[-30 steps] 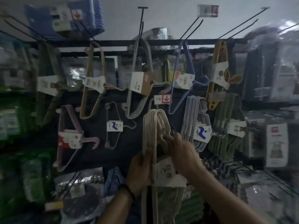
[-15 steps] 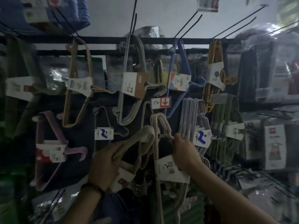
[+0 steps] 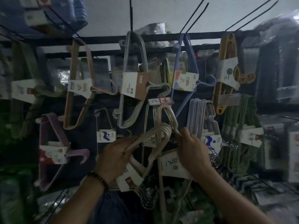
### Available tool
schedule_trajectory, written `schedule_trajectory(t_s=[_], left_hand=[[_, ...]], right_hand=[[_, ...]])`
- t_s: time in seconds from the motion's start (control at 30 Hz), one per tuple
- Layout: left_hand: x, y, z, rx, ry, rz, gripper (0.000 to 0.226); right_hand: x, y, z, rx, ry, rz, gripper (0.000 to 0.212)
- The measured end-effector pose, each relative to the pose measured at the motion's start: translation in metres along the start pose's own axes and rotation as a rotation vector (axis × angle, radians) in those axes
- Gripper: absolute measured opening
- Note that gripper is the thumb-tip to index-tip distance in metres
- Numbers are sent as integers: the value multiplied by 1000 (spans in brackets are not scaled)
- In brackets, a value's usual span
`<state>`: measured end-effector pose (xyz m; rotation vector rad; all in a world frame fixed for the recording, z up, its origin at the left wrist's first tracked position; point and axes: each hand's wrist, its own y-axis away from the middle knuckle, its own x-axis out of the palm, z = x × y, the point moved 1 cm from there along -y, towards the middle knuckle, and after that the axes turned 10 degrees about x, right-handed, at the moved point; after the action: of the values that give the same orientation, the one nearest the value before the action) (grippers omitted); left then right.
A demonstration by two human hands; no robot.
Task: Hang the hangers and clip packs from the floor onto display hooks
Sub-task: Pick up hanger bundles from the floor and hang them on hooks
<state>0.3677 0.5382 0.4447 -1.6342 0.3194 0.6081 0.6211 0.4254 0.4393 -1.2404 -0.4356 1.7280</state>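
1. Centre frame, a tilted cream hanger pack (image 3: 162, 129) is gripped by the left hand (image 3: 115, 159), angled for hooking.
2. The neighbouring pack (image 3: 173, 165), seemingly hung, is pinched by the right hand (image 3: 193, 152) to clear room.

Cream hangers (image 3: 161, 133); yellow hangers (image 3: 225, 50); blue hangers (image 3: 186, 46)

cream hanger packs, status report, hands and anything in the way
Left hand grips the tilted cream pack, not yet hung. Right hand pinches the upright cream pack under the price tag. Hung white hangers crowd close on the right.
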Motion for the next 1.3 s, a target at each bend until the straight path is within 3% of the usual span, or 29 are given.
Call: schedule_trajectory(t_s=[0.17,0.5,0.67,0.8,0.9,1.17,1.3], left_hand=[[4,-5,3,67,7,-3,40],[-9,1,0,24,56,1,42],[-12,-2,-1,-24,55,8,37],[-13,-4,-7,-25,52,19,37],[-14,-7,-12,-20,68,25,39],[-15,-18,-11,-108,188,-19,32],[-3,-12,3,-264,226,-29,24]], right_hand=[[2,-13,8,-55,-26,-32,17],[45,-22,8,-27,-20,44,25],[62,-34,8,-30,-188,-35,19],[70,-40,3,-61,-132,-77,18],[72,-40,-1,-18,-3,-10,22],[65,-60,24,-32,-108,39,12],[77,-57,25,-21,-110,90,9]])
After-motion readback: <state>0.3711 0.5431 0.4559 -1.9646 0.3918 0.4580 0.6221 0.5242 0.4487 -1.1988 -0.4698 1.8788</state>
